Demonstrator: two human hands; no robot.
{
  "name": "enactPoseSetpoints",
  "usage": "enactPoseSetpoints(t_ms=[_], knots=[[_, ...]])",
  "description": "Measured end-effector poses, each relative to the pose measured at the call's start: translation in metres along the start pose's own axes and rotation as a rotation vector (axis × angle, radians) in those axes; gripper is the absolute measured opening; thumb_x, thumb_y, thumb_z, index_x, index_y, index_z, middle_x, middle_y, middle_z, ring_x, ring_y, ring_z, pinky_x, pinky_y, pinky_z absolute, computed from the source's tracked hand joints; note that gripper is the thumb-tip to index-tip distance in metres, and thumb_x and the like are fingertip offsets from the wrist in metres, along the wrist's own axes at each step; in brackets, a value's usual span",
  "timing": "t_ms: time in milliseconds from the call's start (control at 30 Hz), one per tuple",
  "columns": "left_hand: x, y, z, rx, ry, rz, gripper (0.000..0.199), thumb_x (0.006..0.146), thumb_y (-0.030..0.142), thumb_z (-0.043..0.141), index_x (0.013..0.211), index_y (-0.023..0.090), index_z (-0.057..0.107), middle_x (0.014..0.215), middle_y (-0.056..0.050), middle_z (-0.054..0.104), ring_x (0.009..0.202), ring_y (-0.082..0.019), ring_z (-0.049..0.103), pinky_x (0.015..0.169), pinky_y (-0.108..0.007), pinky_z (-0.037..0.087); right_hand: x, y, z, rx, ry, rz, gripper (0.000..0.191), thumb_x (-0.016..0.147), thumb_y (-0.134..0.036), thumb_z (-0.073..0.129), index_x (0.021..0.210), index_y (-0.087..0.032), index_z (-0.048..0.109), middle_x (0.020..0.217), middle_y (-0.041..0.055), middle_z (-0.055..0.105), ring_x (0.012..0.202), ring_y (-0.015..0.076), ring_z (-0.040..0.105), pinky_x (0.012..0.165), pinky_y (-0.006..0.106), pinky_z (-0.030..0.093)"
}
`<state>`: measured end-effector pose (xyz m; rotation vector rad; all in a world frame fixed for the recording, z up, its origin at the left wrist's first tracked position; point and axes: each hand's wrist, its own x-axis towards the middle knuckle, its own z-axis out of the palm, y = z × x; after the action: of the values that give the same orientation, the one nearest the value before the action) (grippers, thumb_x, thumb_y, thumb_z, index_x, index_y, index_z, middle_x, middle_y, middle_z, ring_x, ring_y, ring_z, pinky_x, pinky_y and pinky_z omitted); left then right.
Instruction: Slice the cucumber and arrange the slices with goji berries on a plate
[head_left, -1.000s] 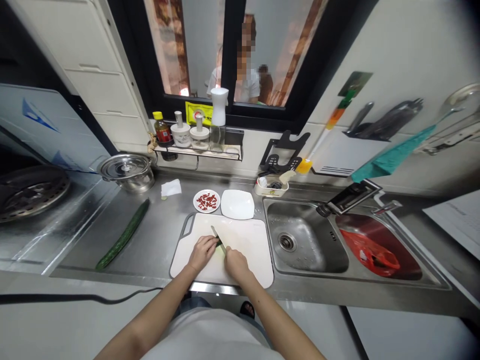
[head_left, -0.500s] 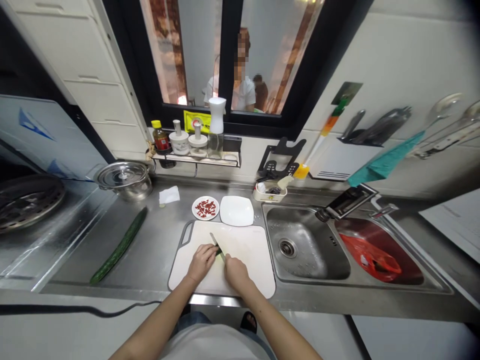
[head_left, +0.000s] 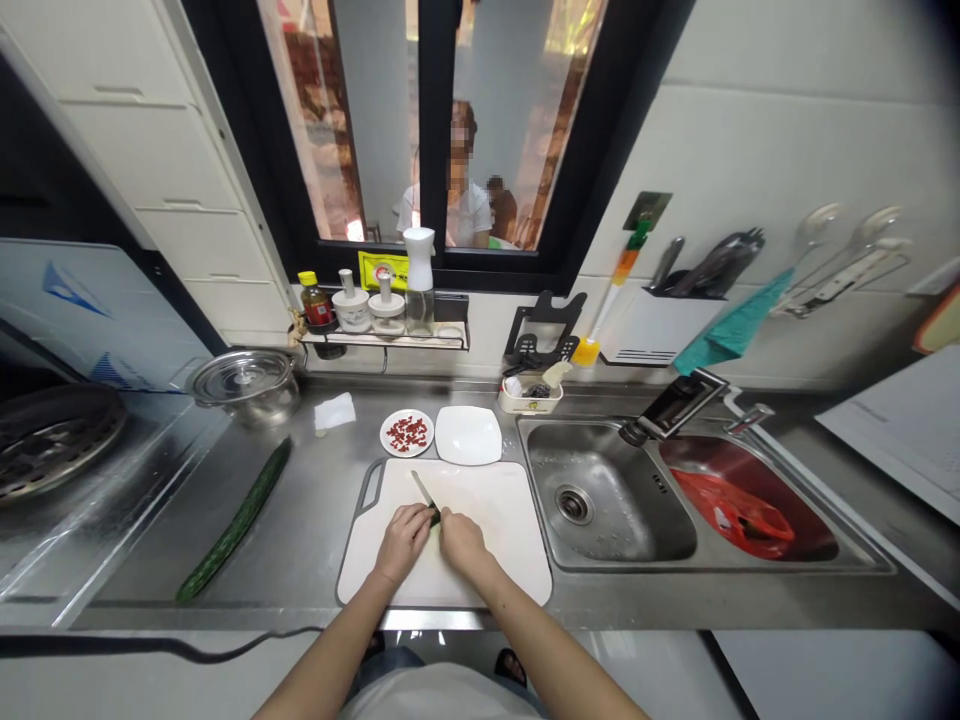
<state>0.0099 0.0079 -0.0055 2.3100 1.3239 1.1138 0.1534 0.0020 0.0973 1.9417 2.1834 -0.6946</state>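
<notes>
My right hand [head_left: 463,545] is closed around the handle of a knife [head_left: 422,488], whose blade points forward and to the left over the white cutting board [head_left: 514,540]. My left hand [head_left: 403,542] lies beside the blade, fingers curled over a dark green cucumber piece [head_left: 435,516] that is mostly hidden by both hands. The two hands nearly touch. Off to the left, a whole cucumber [head_left: 236,525] rests on the steel counter. Behind the board stand a small plate of chopped red pieces [head_left: 407,433] and a white square plate [head_left: 469,436].
On the right is a double sink [head_left: 607,500] with a black tap [head_left: 667,405] and a red plastic bag [head_left: 739,515] in its far basin. A lidded pot [head_left: 244,385] sits back left. Bottles and jars stand on a wall rack [head_left: 386,338]. Through the window, a person [head_left: 469,210] is visible.
The camera view has shifted, so the scene sits lower in the picture. My right hand and the knife have come closer to my left hand, which still holds the cucumber piece.
</notes>
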Motion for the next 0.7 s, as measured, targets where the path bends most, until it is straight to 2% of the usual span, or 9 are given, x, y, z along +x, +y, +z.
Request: enactPoseSetpoints(t_ms=[300,700], knots=[[0.0,0.001,0.0,-0.014,0.018,0.001,0.026,0.091,0.022,0.044,0.109,0.022,0.064,0.101,-0.007,0.066,0.094,-0.018,0.059,0.083,-0.036,0.051,-0.028,0.014,0.01,-0.042,-0.02,0.025,0.036,0.085,-0.004,0.033,0.112,-0.01,0.056,0.098,0.0165,0.068,0.096,0.0238,0.064,0.075,0.03,0.046],[-0.002,-0.001,0.001,-0.022,0.028,-0.005,0.026,0.091,0.024,0.045,0.108,0.023,0.065,0.103,-0.007,0.066,0.095,-0.019,0.059,0.084,-0.038,0.051,-0.061,0.025,0.013,-0.065,-0.066,0.063,0.037,0.085,-0.004,0.032,0.114,-0.01,0.056,0.099,0.018,0.067,0.098,0.0259,0.063,0.078,0.032,0.046]])
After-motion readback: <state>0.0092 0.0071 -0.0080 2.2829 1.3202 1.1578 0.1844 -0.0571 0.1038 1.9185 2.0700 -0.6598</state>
